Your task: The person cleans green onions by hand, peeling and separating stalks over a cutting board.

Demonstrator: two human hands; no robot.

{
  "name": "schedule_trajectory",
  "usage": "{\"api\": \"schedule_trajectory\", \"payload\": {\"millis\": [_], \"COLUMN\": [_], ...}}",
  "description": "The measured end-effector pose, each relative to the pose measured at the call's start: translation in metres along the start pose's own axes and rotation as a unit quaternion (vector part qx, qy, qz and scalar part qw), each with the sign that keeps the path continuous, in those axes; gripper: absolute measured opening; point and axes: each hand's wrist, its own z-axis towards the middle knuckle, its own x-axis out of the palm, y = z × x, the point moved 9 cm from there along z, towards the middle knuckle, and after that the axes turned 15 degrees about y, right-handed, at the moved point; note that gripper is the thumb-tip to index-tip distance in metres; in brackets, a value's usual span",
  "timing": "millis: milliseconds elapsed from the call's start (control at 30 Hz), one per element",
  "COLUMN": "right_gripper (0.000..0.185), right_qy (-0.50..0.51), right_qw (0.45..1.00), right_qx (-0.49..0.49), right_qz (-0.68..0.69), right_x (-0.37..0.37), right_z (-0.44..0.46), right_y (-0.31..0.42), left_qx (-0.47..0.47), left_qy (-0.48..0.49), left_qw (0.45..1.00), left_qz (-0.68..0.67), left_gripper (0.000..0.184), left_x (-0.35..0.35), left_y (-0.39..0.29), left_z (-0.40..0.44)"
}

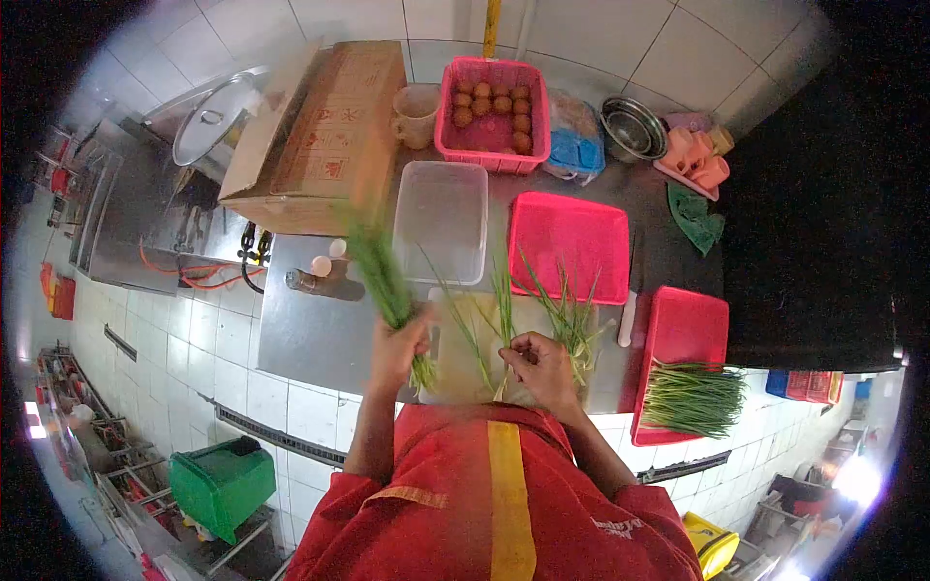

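Note:
My left hand (pixel 395 351) is wrapped round a thick bunch of spring onions (pixel 376 261), held upright with the green tops blurred by motion. My right hand (pixel 542 368) pinches a thin spring onion stalk (pixel 503 308) between thumb and fingers above the pale cutting board (pixel 450 363). Loose stalks and trimmings (pixel 573 324) lie on the board's right side, by my right hand. A knife (pixel 628 318) with a white handle rests just right of the board. More spring onions (pixel 693 399) lie in a red tray (pixel 690 320) at the counter's right front edge.
Behind the board stand a clear plastic container (pixel 442 218) and a pink tray (pixel 570 242). Further back are a pink basket (pixel 491 160) with brown balls, a cardboard box (pixel 329 136), metal bowls (pixel 633 129) and a plastic jug (pixel 417 114). A small glass shaker (pixel 300 281) lies at left.

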Motion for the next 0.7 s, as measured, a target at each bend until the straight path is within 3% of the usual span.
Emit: {"api": "schedule_trajectory", "payload": {"millis": [133,200,267,367,533,700], "right_gripper": [0.018,0.01,0.011,0.012,0.011,0.011], "right_qy": [0.002,0.016,0.045,0.106,0.141,0.041], "right_qw": [0.999,0.992,0.991,0.98,0.974,0.98], "right_qx": [-0.025,-0.118,-0.093,-0.052,-0.042,-0.069], "right_qz": [0.046,0.04,0.083,0.162,0.175,0.184], "right_x": [0.002,0.005,0.008,0.018,0.027,0.016], "right_z": [-0.009,-0.01,-0.009,-0.005,-0.002,-0.009], "right_y": [0.043,0.067,0.069,0.054,0.047,0.07], "left_qx": [-0.072,-0.084,-0.093,-0.092,-0.084,-0.052], "left_qy": [0.109,0.11,0.154,0.183,0.156,0.115], "left_qw": [0.974,0.974,0.982,0.979,0.983,0.985], "left_qz": [0.185,0.177,0.054,0.008,0.039,0.117], "left_gripper": [0.02,0.02,0.022,0.023,0.019,0.022], "left_x": [0.05,0.056,0.07,0.074,0.061,0.055], "left_y": [0.007,0.014,0.014,0.013,0.019,0.013], "left_z": [0.002,0.0,-0.004,-0.003,-0.001,0.0]}}
